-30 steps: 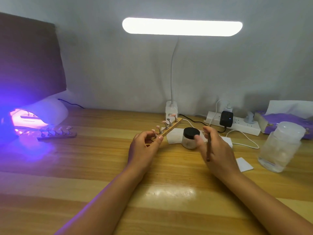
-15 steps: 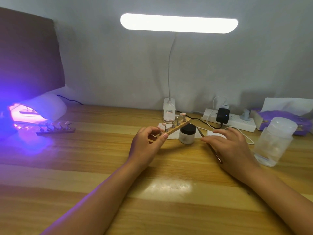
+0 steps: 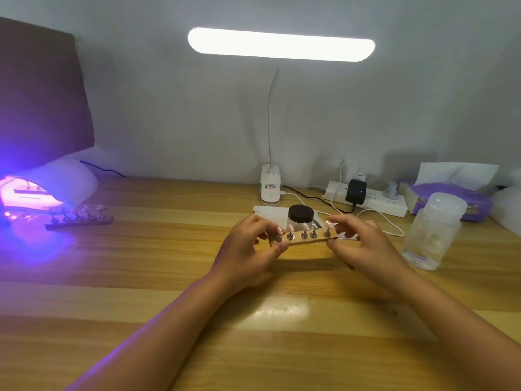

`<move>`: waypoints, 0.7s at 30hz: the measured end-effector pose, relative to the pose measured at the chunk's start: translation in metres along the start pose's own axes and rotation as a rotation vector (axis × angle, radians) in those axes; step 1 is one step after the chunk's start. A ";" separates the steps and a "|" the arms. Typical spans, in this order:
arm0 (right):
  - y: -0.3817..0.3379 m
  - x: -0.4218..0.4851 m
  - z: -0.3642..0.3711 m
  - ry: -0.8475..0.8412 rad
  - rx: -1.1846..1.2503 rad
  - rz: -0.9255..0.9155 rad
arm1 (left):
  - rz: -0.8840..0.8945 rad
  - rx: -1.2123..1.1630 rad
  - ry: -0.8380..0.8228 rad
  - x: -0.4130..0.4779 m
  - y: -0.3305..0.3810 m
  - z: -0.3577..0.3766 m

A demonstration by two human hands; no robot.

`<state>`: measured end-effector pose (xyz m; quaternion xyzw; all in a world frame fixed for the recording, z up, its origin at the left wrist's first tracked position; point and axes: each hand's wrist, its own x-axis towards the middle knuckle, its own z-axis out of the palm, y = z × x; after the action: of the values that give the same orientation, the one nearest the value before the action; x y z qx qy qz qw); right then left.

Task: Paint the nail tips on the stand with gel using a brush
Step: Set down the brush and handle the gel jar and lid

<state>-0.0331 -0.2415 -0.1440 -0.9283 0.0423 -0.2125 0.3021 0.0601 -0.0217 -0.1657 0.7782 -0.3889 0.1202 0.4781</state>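
Observation:
A narrow wooden stand [image 3: 306, 242] carrying several pinkish nail tips [image 3: 291, 228] on metal pegs is held level above the table. My left hand [image 3: 248, 249] grips its left end between thumb and fingers. My right hand [image 3: 363, 246] pinches its right end. Just behind the stand sits a small glass gel jar with a black lid [image 3: 300, 213]. The brush is hidden; I cannot see it in either hand.
A curing lamp [image 3: 42, 187] glows purple at far left, with a second stand of tips [image 3: 79, 218] before it. A desk lamp base [image 3: 270, 187], power strip [image 3: 369, 198], clear plastic bottle [image 3: 434, 235], tissue pack [image 3: 451, 196] and white pads [image 3: 270, 213] line the back and right.
My right hand has put the brush down and moved in to pinch the stand's right end. The stand has swung from a diagonal to lying level between both hands.

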 end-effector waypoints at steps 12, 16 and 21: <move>-0.002 -0.101 -0.062 -0.006 0.243 0.237 | 0.034 -0.062 -0.255 -0.012 0.031 0.011; 0.009 -0.151 -0.116 0.111 0.286 0.413 | -0.008 -0.185 -0.380 -0.006 0.063 0.029; 0.049 -0.193 -0.180 0.576 0.331 0.678 | -0.010 -0.250 -0.563 0.010 0.112 0.090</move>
<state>-0.2811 -0.3394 -0.1124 -0.7047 0.3905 -0.3546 0.4745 -0.0310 -0.1291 -0.1338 0.7179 -0.5141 -0.1516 0.4442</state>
